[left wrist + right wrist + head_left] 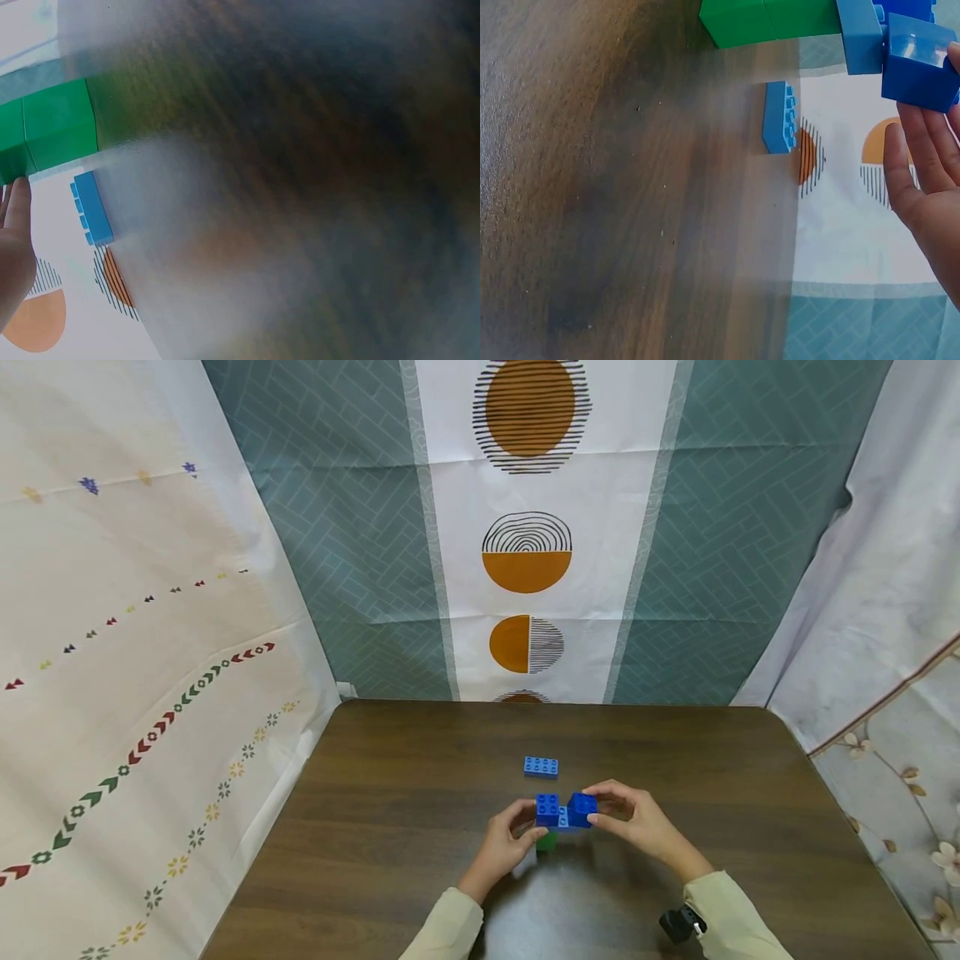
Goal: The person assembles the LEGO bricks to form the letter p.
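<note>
A small stack stands on the table: green toy building bricks below, a light blue brick lying across them and overhanging to the right, and a dark blue brick on its left part. My left hand holds the stack from the left, fingers behind and thumb in front. In my right hand, a second dark blue brick is pinched between thumb and fingers. That brick is tilted at the right end of the light blue one; whether its studs are engaged I cannot tell.
Behind the stack, a loose light blue brick lies studs up on the brown wooden table. Patterned cloths hang behind the table and on both sides. A dark wrist device sits at the right sleeve.
</note>
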Motion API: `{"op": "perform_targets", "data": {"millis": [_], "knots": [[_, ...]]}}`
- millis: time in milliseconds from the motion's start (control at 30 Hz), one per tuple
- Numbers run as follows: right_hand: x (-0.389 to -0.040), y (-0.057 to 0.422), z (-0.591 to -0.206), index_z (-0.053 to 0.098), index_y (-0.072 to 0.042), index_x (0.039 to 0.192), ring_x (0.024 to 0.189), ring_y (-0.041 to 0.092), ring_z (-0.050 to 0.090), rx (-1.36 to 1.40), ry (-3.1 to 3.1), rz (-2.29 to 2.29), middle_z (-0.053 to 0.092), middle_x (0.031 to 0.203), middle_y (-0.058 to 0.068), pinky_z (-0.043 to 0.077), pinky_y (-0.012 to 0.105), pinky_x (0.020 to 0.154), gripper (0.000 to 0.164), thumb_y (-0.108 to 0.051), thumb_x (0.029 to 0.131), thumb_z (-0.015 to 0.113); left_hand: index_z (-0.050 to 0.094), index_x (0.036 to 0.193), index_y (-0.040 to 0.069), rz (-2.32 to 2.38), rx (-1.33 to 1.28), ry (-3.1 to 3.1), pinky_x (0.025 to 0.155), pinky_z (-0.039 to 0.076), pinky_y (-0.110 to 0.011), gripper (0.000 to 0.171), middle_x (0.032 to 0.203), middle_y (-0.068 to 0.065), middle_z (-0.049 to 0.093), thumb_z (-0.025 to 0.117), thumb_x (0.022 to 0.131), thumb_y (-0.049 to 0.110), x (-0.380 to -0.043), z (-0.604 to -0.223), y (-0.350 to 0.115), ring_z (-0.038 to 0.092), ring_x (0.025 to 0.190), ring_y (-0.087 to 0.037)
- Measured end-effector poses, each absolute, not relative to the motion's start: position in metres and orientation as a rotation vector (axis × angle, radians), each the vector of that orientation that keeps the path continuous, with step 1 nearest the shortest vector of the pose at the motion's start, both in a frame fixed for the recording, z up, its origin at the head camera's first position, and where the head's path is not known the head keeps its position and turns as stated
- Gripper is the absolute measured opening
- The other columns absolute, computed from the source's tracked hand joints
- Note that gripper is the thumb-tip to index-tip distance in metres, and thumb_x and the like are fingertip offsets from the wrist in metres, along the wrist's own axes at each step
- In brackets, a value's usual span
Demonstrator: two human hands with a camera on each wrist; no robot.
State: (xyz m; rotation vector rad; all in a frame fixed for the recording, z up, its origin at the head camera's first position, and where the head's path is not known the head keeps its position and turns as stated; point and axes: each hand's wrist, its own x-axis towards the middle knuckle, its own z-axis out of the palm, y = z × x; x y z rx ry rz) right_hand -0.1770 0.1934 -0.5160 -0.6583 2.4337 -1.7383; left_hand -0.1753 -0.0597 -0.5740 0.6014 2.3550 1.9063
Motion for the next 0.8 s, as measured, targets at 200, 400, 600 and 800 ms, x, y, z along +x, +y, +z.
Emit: {"op": "perform_targets", "data": {"millis": [200, 400, 600, 800], "knots": [[-0.178, 0.193, -0.518, 0.064, -0.012, 0.118, 0.098, 0.02, 0.062, -0.663, 2.478, -1.696, 0.064, 0.113, 0.007, 0.053, 0.025, 0.086, 0.032, -0.017, 0.087, 0.072, 0.06, 0.12, 0.008, 1.912, 0.61, 2.354, 0.095, 0.05, -0.032, 0.031, 0.116, -0.01, 0.066, 0.068, 0.09, 0.011, -0.175, -0.574, -0.059, 0.061, 0.111, -0.023], [-0.179, 0.19, -0.516, 0.066, -0.016, 0.117, 0.101, 0.016, 0.06, -0.683, 2.509, -1.675, 0.064, 0.111, 0.002, 0.054, 0.038, 0.087, 0.033, -0.019, 0.086, 0.074, 0.058, 0.12, 0.002, 1.899, 0.623, 2.39, 0.094, 0.051, -0.037, 0.031, 0.116, -0.017, 0.064, 0.065, 0.091, 0.004, -0.176, -0.574, -0.058, 0.061, 0.111, -0.031], [-0.179, 0.187, -0.514, 0.065, -0.015, 0.117, 0.101, 0.02, 0.059, -0.69, 2.541, -1.642, 0.064, 0.111, 0.002, 0.054, 0.045, 0.086, 0.032, -0.016, 0.086, 0.073, 0.058, 0.121, 0.001, 1.897, 0.595, 2.387, 0.095, 0.05, -0.039, 0.031, 0.116, -0.018, 0.064, 0.065, 0.091, 0.003, -0.176, -0.574, -0.057, 0.06, 0.112, -0.033], [-0.175, 0.183, -0.511, 0.064, -0.006, 0.118, 0.1, 0.028, 0.06, -0.664, 2.576, -1.614, 0.064, 0.112, 0.009, 0.053, 0.051, 0.084, 0.033, -0.007, 0.086, 0.072, 0.059, 0.121, 0.009, 1.89, 0.55, 2.357, 0.095, 0.049, -0.028, 0.032, 0.118, -0.008, 0.065, 0.067, 0.091, 0.012, -0.175, -0.573, -0.058, 0.061, 0.113, -0.023]]}}
